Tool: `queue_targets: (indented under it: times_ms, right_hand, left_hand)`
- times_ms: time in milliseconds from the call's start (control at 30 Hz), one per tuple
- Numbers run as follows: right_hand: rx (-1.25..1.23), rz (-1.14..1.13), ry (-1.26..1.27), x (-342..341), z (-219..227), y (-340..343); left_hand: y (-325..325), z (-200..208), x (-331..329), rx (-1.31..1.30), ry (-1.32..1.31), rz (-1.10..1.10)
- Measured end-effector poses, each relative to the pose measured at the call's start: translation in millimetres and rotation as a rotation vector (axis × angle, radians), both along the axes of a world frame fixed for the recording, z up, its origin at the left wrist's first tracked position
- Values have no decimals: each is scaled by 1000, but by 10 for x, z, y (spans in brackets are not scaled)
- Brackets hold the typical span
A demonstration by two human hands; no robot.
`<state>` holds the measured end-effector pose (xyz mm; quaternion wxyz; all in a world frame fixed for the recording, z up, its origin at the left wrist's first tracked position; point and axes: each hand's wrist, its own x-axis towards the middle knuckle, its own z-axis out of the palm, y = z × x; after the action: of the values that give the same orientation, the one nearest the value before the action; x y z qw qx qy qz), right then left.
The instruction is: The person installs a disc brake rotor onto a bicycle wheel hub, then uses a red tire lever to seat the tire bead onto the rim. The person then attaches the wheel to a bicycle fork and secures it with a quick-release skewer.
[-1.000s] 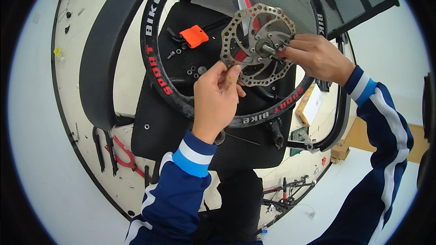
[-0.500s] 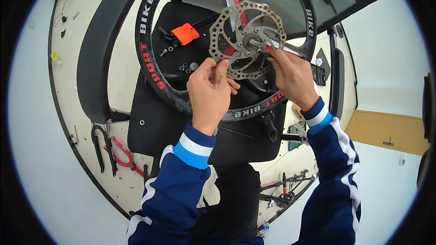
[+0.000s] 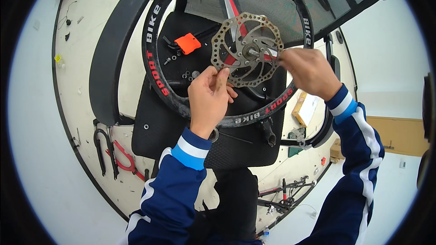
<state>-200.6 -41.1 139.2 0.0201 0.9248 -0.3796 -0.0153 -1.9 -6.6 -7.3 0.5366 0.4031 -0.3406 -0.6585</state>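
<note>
A bicycle wheel (image 3: pixel 150 59) with a black rim and red and white spokes lies on a black chair seat (image 3: pixel 245 156). On its hub sits a silver disc brake rotor (image 3: pixel 245 17), perforated around its edge. The axle (image 3: pixel 254 53) sticks up through the middle. My left hand (image 3: pixel 209 97) pinches the rotor's lower left edge between thumb and fingers. At the rotor's right edge, my right hand (image 3: pixel 311 70) is closed and smeared by motion. Whatever its fingers hold is hidden.
An orange folding tool (image 3: pixel 188 43) lies inside the rim, with small nuts and washers (image 3: pixel 195 74) nearby. A black tube-like part (image 3: pixel 268 134) rests at the seat's front right. Chair armrests (image 3: pixel 116 50) flank the wheel. A fork (image 3: pixel 102 149) and a bicycle frame (image 3: pixel 285 195) lie on the floor.
My right hand has moved away from the axle, to the right and slightly down. My left hand keeps its pinch on the rotor. The whole view has shifted slightly.
</note>
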Motion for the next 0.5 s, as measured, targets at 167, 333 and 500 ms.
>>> queue_targets:
  times_ms: [167,333,500]
  right_hand:
    - [-20,117,38,62,-199,-72]
    - [1,158,71,129,-269,-112]
    - [8,140,101,129,-305,-125]
  left_hand:
    - [3,17,0,24,-4,-3]
    - [-10,4,14,23,6,-19]
    - [-11,24,24,20,10,-19]
